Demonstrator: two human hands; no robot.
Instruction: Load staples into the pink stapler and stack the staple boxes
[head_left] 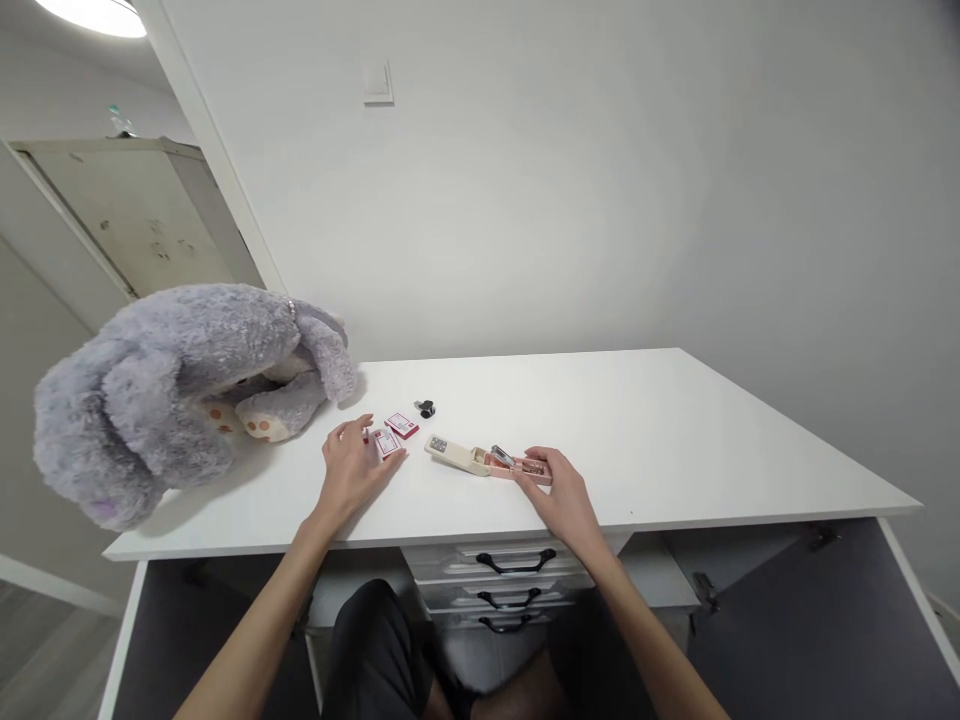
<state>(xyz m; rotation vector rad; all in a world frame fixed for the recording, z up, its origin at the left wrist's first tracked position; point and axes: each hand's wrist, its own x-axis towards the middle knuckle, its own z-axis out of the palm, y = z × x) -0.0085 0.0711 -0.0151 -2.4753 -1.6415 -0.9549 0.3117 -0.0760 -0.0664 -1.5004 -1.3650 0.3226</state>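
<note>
My left hand (351, 465) is at the table's left side, thumb and fingers apart around a small white box with red edges (388, 442). The thumb lies along that box's near edge; a bit of red and white beside the fingers is mostly hidden. A second red-edged box (402, 425) lies just beyond. My right hand (559, 490) grips the right end of a long narrow pink case (495, 470). Its cream lid (448, 453) is folded open to the left. A silver metal piece (502, 456) sticks up from the case; other small contents are too small to name.
A small black object (425, 408) sits behind the boxes. On the left a large grey plush toy (202, 370) leans over the white tabletop (600, 420). Below are drawers with black handles (516, 563) and open cabinet doors (810, 620). A wall (525, 200) stands behind.
</note>
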